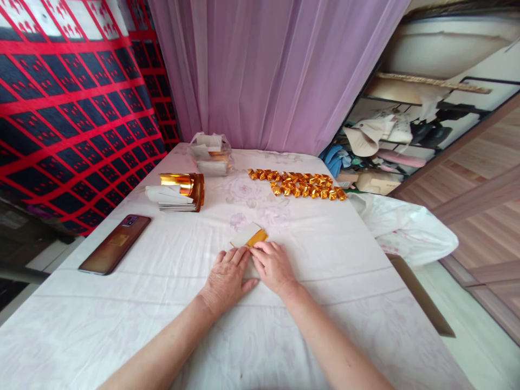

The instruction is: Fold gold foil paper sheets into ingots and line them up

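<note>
A small sheet of gold foil paper [248,235], white on one side, lies partly folded on the table in front of me, with a gold strip showing on its right. My left hand [228,276] rests flat on the near edge of the sheet, fingers stretched and thumb apart. At the sheet's near right edge, my right hand [274,265] has its fingers bent in a pinch on the paper. My fingers cover the near edge. Further back on the right, several folded gold foil pieces [303,184] lie in rows.
A stack of gold and white paper sheets [179,192] stands at the left back. Behind it is a clear plastic bag [211,154] with more sheets. A phone [116,244] lies near the left edge. A white plastic bag [406,227] hangs beyond the right edge of the cloth-covered table [162,325].
</note>
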`<state>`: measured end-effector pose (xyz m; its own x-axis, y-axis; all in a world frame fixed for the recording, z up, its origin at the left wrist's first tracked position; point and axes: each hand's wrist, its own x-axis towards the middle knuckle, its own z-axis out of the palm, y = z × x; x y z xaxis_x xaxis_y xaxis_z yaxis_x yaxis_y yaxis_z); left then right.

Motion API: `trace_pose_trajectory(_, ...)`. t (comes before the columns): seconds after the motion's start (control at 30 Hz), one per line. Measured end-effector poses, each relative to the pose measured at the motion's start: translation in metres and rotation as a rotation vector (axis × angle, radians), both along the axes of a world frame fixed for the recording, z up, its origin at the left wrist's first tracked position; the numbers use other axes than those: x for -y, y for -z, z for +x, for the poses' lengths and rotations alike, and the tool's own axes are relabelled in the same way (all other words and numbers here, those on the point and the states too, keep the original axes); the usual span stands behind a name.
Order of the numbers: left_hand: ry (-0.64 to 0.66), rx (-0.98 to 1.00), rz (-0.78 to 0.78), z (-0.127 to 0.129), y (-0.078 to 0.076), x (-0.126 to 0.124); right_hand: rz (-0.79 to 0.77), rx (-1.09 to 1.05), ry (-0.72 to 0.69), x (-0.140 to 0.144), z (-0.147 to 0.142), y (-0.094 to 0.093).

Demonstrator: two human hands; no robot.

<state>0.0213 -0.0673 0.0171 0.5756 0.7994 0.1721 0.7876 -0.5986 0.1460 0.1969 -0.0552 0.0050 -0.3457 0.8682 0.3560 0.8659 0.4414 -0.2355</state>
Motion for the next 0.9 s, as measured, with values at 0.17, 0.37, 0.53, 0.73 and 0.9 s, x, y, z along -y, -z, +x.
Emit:
trace_pose_trajectory(0.17,-0.022,-0.009,0.054,-0.001,0.002,0.002,-0.009,0.072,-0.012,0.005,0.001,-0.004)
trace_pose_trajectory(0.37,-0.052,-0.06,0.101,-0.007,-0.005,0.004,-0.005,0.075,-0.005,0.005,0.0,-0.006)
trace_pose_trajectory(0.53,-0.053,-0.041,0.102,-0.01,-0.008,0.003,0.004,0.06,0.009,0.005,0.0,-0.006)
trace_pose_trajectory(0.73,-0.062,-0.001,0.114,-0.01,-0.006,0.003,-0.008,0.067,0.049,0.008,-0.004,-0.009)
trace_pose_trajectory(0.9,-0.072,-0.004,0.091,-0.01,-0.005,0.003,0.005,0.077,0.029,0.011,-0.013,-0.015)
